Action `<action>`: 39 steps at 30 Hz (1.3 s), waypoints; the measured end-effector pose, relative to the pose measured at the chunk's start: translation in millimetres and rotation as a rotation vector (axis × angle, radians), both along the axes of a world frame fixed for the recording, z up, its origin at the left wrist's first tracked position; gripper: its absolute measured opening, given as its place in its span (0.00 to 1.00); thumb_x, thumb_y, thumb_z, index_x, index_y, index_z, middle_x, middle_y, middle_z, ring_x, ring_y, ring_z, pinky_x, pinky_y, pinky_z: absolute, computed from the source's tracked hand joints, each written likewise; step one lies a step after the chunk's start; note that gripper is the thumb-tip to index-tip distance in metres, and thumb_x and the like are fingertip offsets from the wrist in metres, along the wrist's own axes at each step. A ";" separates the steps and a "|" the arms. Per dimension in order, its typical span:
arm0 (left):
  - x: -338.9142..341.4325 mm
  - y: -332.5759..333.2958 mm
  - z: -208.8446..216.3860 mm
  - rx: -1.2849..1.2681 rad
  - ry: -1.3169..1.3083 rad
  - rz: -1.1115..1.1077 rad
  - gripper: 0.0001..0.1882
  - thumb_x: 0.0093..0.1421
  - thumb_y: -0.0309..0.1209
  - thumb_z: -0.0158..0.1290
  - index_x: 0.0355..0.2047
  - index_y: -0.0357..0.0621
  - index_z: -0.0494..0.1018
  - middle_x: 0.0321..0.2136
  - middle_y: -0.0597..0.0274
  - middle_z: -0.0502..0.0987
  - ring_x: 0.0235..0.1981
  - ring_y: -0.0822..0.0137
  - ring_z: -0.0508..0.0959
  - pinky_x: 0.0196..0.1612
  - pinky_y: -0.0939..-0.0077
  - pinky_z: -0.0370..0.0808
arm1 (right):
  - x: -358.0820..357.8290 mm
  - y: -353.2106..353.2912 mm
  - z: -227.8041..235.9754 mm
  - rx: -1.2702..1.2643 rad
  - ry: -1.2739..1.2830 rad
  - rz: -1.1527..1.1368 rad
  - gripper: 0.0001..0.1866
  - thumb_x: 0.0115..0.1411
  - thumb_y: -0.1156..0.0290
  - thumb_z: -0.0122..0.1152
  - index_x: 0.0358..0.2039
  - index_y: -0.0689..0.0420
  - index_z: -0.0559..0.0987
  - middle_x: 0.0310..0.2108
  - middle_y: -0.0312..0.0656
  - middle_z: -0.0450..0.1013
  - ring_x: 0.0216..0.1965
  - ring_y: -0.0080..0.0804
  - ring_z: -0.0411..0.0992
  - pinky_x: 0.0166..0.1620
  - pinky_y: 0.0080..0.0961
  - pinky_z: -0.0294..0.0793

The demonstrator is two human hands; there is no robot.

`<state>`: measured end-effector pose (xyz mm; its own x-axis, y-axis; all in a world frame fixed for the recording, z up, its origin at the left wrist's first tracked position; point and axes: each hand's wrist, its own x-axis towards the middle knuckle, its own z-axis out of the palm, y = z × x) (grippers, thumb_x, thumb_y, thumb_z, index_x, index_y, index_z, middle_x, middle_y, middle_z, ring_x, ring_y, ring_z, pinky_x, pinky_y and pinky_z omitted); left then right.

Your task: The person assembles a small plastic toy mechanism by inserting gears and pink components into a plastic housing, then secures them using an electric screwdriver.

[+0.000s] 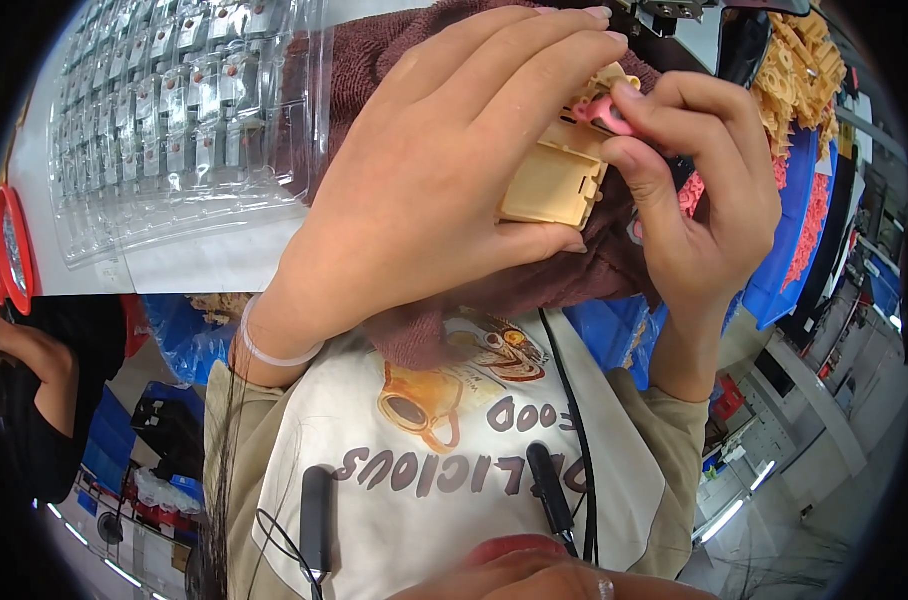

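My left hand (434, 150) is closed around a pale yellow plastic housing (549, 185), its thumb along the near edge and its fingers over the far side. The housing is a shallow open box with a small notch in its right wall. At the far end of the housing sits a small pink plastic piece (604, 114). The thumb and forefinger of my right hand (709, 170) pinch at this piece, and its outer end is hidden by the fingertips. Under both hands lies a maroon towel (374, 50).
A clear blister tray (174, 110) with rows of small metal-and-plastic parts stands on the white table (204, 250) at left. At right, a blue bin (799, 210) holds pink pieces; yellow parts (799, 75) are heaped behind it. Another person's arm (44, 350) shows at far left.
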<state>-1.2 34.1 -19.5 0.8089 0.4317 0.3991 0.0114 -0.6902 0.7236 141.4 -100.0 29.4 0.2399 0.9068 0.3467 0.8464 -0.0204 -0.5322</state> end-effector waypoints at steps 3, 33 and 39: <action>1.8 0.2 0.2 -0.004 -0.004 -0.003 0.30 0.45 0.32 0.68 0.51 0.44 0.73 0.54 0.55 0.73 0.54 0.56 0.72 0.57 0.66 0.67 | 0.1 -2.5 -3.4 0.031 0.024 -0.003 0.13 0.49 0.79 0.71 0.36 0.66 0.81 0.34 0.43 0.73 0.33 0.25 0.70 0.37 0.17 0.69; -8.8 0.2 6.8 0.047 -0.037 -0.036 0.24 0.47 0.29 0.65 0.46 0.43 0.75 0.51 0.56 0.75 0.52 0.57 0.73 0.55 0.67 0.67 | 12.0 4.8 1.7 0.007 -0.012 0.017 0.11 0.43 0.82 0.72 0.29 0.64 0.81 0.28 0.39 0.74 0.34 0.28 0.70 0.40 0.22 0.68; -7.1 -14.9 16.9 0.076 -0.068 -0.046 0.23 0.47 0.28 0.65 0.46 0.43 0.75 0.51 0.56 0.75 0.52 0.57 0.73 0.54 0.67 0.68 | 83.7 -34.2 -3.7 0.310 0.126 -0.550 0.19 0.59 0.69 0.67 0.50 0.62 0.78 0.39 0.39 0.76 0.37 0.23 0.72 0.44 0.22 0.71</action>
